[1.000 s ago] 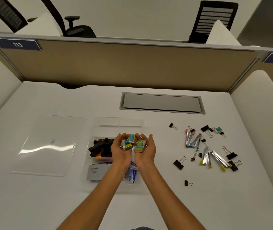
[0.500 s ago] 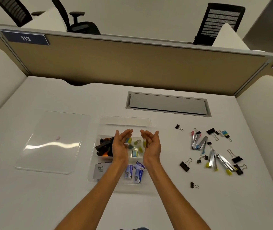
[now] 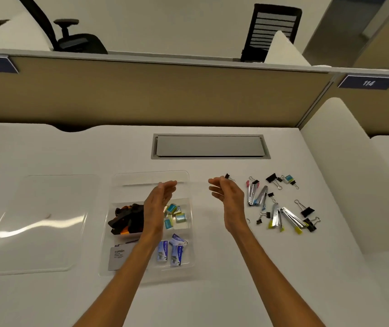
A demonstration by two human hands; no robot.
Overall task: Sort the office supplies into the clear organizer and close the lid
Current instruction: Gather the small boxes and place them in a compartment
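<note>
The clear organizer (image 3: 184,178) lies open in the middle of the white desk. Its right middle compartment holds several small blue and yellow boxes (image 3: 174,214). Black and orange pieces (image 3: 125,220) fill the left one, and a grey Camlin box (image 3: 117,256) and blue packets (image 3: 173,251) lie in the near row. The far compartment looks bare. My left hand (image 3: 158,206) hovers open above the organizer, holding nothing. My right hand (image 3: 228,199) is open and empty, over the desk between the organizer and a scatter of binder clips and metal staple removers (image 3: 280,204). The clear lid (image 3: 40,223) lies flat to the left.
A grey cable hatch (image 3: 210,146) is set into the desk behind the organizer. A tan partition (image 3: 165,95) closes the back, and white side panels (image 3: 344,171) rise at the right. Office chairs stand beyond the partition.
My cupped hands have parted and dropped the small blue and yellow boxes into the organizer's right middle compartment. My right hand has moved right toward the clips; the view has shifted right.
</note>
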